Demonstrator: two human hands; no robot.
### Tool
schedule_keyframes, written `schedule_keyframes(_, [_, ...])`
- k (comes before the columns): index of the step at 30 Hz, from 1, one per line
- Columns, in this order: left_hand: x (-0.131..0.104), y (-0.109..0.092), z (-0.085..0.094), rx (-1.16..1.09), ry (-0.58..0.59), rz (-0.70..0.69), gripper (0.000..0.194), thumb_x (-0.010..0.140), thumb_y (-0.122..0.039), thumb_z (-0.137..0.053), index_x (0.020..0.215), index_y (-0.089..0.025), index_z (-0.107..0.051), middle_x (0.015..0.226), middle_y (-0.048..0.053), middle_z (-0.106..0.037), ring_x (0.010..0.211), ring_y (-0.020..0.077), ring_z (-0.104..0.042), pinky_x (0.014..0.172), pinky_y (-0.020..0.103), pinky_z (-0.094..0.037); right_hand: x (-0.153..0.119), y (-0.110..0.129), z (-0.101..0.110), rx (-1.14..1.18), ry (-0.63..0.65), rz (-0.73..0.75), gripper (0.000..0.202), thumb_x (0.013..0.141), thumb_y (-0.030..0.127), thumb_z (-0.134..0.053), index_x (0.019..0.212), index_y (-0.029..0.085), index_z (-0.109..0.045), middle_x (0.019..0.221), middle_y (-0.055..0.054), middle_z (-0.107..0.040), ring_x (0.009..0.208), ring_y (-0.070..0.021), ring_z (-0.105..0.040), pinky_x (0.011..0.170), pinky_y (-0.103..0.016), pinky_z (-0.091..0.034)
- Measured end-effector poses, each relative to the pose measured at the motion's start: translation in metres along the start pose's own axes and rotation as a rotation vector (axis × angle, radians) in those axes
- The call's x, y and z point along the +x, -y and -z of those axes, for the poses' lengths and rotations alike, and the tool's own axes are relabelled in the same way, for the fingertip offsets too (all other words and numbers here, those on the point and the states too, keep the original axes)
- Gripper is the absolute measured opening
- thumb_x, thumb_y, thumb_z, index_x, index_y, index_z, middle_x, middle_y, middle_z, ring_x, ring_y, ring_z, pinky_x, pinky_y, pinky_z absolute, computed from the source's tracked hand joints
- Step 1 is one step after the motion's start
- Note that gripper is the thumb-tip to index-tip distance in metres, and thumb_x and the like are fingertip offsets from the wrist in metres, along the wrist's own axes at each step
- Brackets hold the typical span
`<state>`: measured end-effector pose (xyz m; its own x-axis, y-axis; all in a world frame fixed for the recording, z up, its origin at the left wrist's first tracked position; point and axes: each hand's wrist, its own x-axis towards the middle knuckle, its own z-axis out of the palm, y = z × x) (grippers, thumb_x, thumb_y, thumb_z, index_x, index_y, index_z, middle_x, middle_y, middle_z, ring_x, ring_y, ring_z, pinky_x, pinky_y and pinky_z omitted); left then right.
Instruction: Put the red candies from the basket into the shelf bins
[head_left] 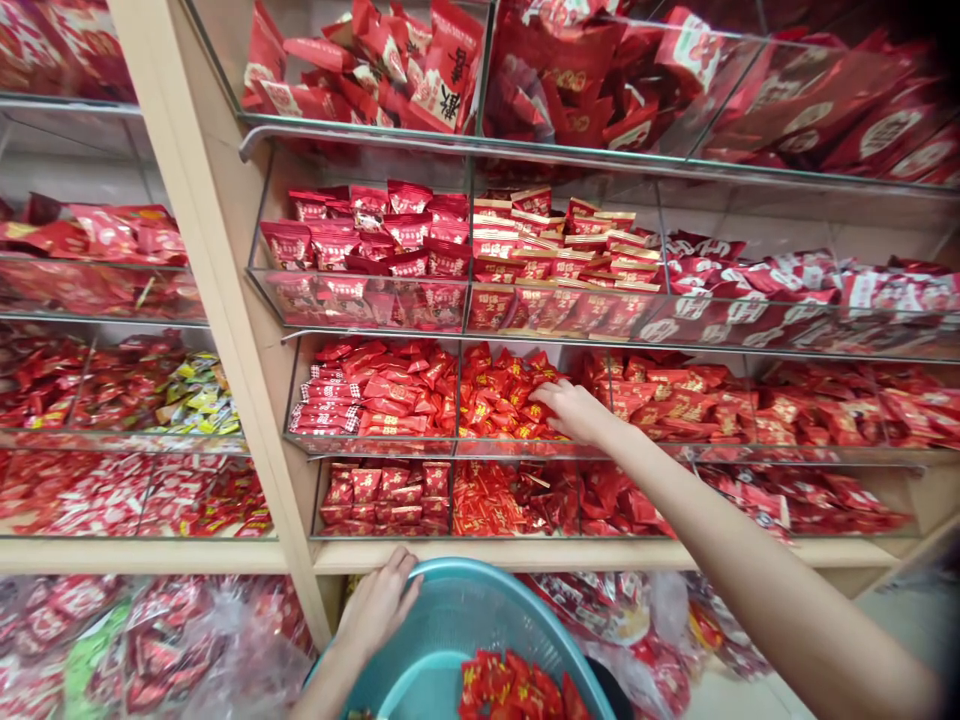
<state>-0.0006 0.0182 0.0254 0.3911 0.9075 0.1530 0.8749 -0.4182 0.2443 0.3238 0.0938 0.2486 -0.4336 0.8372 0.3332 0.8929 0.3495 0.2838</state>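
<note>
My left hand (pixel 381 600) is closed over the rim of a turquoise plastic basket (pixel 439 600), fingers lying across its far left edge. Inside the basket, towards the right, lies a heap of small red-wrapped candies (pixel 517 688) with yellow print. Reaching up and forward, my right hand (pixel 571 410) is at a clear-walled shelf compartment of similar red candies with yellow print (pixel 491 390). Its fingers are stretched out over the right side of that pile and touch the wrappers. I see nothing held in them, though the fingertips are partly hidden.
Neighbouring compartments hold red-and-white packets (pixel 326 405), dark red packets (pixel 390 495) and gold-edged packets (pixel 566 250). Clear front panels and a wooden upright (pixel 202 250) divide the shelves. Plastic bags of red packets (pixel 172 640) lie below the wooden ledge (pixel 600 554).
</note>
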Motion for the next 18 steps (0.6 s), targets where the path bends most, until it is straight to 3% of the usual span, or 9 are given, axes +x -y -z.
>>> schedule_keyframes(13, [0.0,-0.002,0.003,0.019,0.007,-0.005,0.034,0.092,-0.038,-0.022,0.103,-0.024,-0.051,0.108,0.004,-0.055,0.087,0.016,-0.062,0.077,0.026,-0.045,0.0,0.006,0.008,-0.192,0.029,-0.005,0.025,0.073,0.017,-0.061,0.098,0.015,-0.059,0.106,-0.013,-0.055,0.097,-0.0265,-0.049,0.074,-0.034,-0.038])
schedule_keyframes(18, [0.0,-0.002,0.003,0.019,0.019,0.003,0.034,0.091,-0.038,-0.023,0.103,-0.024,-0.051,0.109,0.004,-0.055,0.086,0.0162,-0.062,0.077,0.027,-0.045,-0.011,-0.003,0.023,-0.082,-0.099,-0.049,0.028,0.075,0.019,-0.057,0.103,0.016,-0.055,0.103,-0.01,-0.055,0.092,-0.025,-0.049,0.072,-0.034,-0.039])
